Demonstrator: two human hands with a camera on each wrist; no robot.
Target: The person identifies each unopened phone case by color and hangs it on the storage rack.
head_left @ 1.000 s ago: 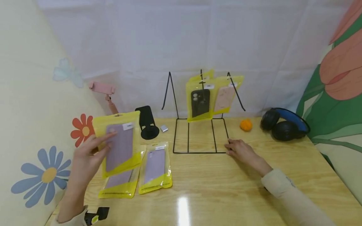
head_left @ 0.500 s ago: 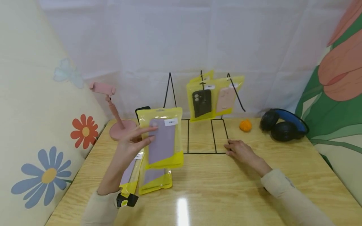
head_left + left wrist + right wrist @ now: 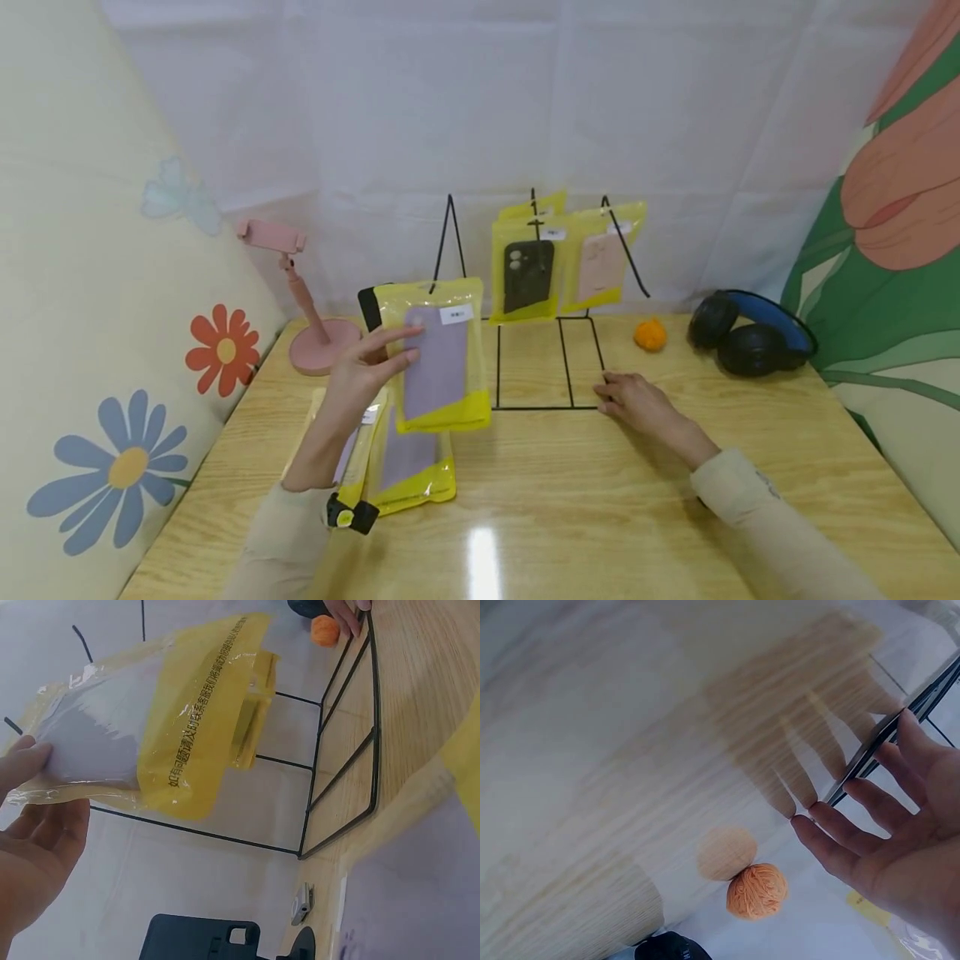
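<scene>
My left hand pinches a yellow-edged clear bag with a lilac phone case inside, held upright over the table. The bag's top edge meets the tip of the left hook on the black wire display rack; I cannot tell whether the hook passes through its hole. My right hand grips the rack's base at its near right corner, fingers on the wire. From the other hooks hang a bagged black phone case and a bagged pink phone case, with another yellow bag behind.
Two bagged lilac cases lie on the table, partly covered by my left arm and the held bag. A pink phone stand is at left, a black stand behind the bag. An orange yarn ball and headphones sit right.
My left hand has carried the bagged lilac case rightward from above the other bags to the rack's left hook. My right hand stays on the rack's corner.
</scene>
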